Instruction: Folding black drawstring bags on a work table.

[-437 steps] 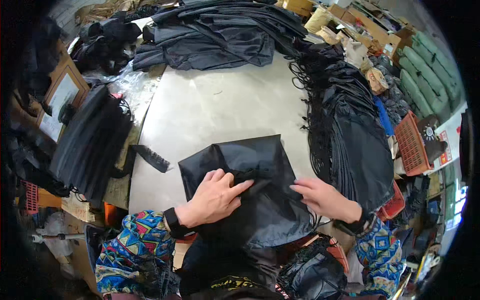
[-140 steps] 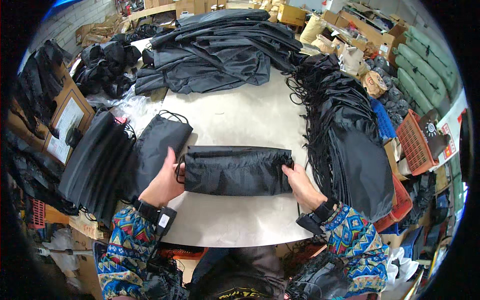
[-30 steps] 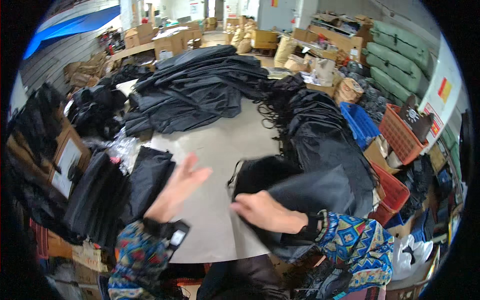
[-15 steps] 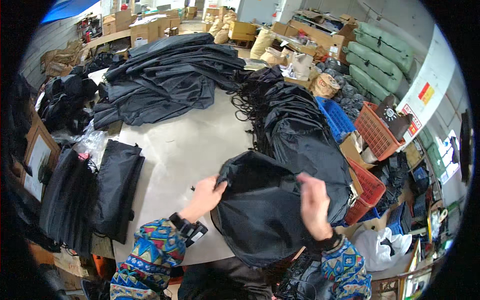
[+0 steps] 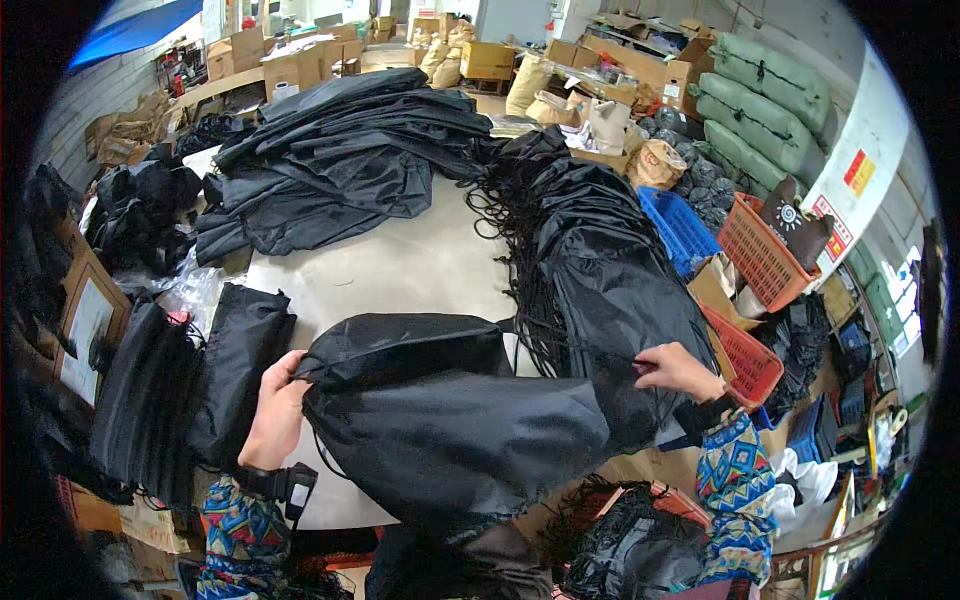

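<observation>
A black drawstring bag [image 5: 440,420] is stretched out flat above the near edge of the pale table [image 5: 400,270]. My left hand [image 5: 275,405] grips its left corner by the cord end. My right hand [image 5: 678,368] pinches the bag's right corner, held out over the tall heap of black bags [image 5: 600,270] on the right. Both wrists show patterned sleeves, and a dark watch sits on the left wrist. The bag covers the table's near edge.
Folded black bags [image 5: 240,370] lie stacked at the left. A big pile of black fabric [image 5: 340,150] fills the far side. Blue [image 5: 680,225] and red crates [image 5: 765,250] stand to the right, with green sacks [image 5: 770,110] and cardboard boxes behind.
Both hands took a new bag from the right heap and have pulled it wide: the left hand moved left, the right hand moved right.
</observation>
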`<state>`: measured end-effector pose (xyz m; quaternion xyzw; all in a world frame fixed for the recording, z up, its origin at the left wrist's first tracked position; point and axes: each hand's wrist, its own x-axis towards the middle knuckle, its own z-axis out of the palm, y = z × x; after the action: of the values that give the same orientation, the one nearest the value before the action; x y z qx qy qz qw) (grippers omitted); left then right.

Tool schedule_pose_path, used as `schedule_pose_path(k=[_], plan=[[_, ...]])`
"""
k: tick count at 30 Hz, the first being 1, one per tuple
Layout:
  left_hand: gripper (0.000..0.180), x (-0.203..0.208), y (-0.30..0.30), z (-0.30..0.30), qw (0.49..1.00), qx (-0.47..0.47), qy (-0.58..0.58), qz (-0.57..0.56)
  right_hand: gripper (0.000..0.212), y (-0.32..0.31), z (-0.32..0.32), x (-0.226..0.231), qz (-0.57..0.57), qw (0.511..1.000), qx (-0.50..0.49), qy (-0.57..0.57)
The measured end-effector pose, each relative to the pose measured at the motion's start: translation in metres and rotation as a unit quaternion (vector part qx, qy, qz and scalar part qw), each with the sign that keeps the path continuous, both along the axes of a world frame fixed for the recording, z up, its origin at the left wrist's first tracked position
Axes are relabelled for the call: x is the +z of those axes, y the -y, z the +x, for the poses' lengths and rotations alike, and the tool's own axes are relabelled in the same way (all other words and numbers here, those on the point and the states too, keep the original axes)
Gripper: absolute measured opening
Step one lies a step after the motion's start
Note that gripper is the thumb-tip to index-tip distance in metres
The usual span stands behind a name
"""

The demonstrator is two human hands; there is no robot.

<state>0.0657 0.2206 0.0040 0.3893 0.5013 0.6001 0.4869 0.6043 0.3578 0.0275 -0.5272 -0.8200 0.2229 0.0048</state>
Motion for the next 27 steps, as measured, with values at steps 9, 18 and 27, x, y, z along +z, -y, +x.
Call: schedule_pose_path(k=[9, 18, 27], plan=[[0.026, -0.014, -0.030, -0.010, 0.820, 0.146, -0.552, -0.035, 0.030, 0.063, -0.166, 0.161, -0.262, 0.912, 0.164, -0.268], [0.044, -0.003, -0.037, -0.015, 0.781, 0.051, -0.615, -0.095, 0.068, 0.031, -0.302, -0.042, 0.045, 0.920, 0.389, -0.026], [0.014, 0.142, 0.087, -0.048, 0.888, -0.447, 0.109, -0.019, 0.067, -0.015, -0.360, -0.057, 0.008, 0.954, 0.293, 0.057]])
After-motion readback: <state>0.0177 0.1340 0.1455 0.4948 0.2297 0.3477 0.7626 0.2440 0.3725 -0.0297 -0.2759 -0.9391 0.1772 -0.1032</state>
